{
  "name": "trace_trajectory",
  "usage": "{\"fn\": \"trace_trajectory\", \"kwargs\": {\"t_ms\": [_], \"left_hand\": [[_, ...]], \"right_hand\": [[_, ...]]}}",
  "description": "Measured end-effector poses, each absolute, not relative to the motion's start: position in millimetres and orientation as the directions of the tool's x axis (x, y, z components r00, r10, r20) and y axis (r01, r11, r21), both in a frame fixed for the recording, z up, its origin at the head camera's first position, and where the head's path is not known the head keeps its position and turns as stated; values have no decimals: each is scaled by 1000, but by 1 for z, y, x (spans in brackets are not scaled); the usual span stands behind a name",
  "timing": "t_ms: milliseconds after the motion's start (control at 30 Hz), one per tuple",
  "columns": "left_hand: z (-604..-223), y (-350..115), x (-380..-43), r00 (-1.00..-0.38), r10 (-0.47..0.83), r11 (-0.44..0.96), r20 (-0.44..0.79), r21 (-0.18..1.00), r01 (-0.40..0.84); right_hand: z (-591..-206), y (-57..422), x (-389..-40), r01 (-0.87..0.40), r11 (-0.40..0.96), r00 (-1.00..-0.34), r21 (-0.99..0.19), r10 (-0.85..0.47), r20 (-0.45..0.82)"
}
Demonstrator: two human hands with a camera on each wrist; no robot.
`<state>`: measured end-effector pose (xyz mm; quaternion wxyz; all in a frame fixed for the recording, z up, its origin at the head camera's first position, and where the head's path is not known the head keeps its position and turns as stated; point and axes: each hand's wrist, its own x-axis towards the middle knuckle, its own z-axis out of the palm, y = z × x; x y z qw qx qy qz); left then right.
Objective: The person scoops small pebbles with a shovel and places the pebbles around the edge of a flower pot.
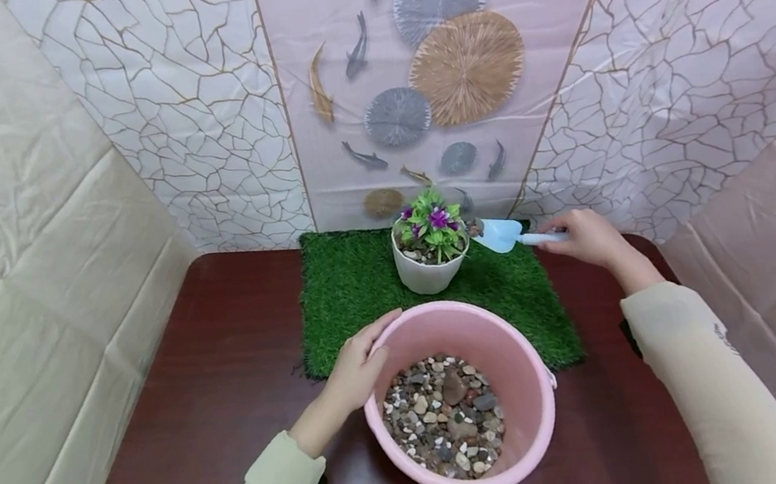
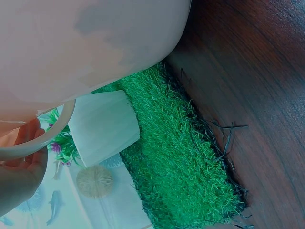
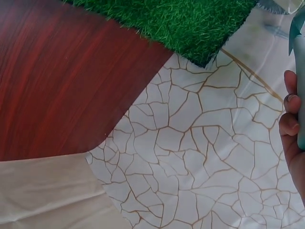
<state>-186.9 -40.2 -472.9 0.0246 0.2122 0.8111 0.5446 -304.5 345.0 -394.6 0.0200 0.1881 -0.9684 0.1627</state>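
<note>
My left hand (image 1: 353, 373) grips the rim of a pink bucket (image 1: 520, 356), its thumb on the inner side. Inside the bucket lies a layer of mixed pebbles (image 1: 432, 415). In the left wrist view the fingers (image 2: 35, 160) bend over the pale rim. My right hand (image 1: 583, 236) holds a light blue trowel (image 1: 500, 234) by its handle, also visible at the right wrist view's edge. A few brown stones (image 1: 474, 227) sit at the blade's tip, right at the rim of a white flowerpot (image 1: 429, 276). Purple flowers and green leaves (image 1: 436, 222) rise above stones in that pot.
A green artificial grass mat (image 1: 356, 280) lies under the flowerpot on the dark reddish wooden table (image 1: 228, 383). A patterned backdrop (image 1: 219, 117) stands right behind the table. Beige cloth walls (image 1: 4, 291) enclose both sides.
</note>
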Motion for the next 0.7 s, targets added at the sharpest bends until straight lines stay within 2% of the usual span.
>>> {"fn": "trace_trajectory", "kwargs": {"t_ms": [400, 700], "left_hand": [[-473, -39, -187, -906, 378, 321, 189, 891, 320], [-474, -41, -188, -903, 383, 324, 196, 887, 330]], "right_hand": [[-405, 329, -320, -285, 912, -958, -295, -284, 46], [-403, 310, -337, -290, 923, -956, -251, -289, 43]]}}
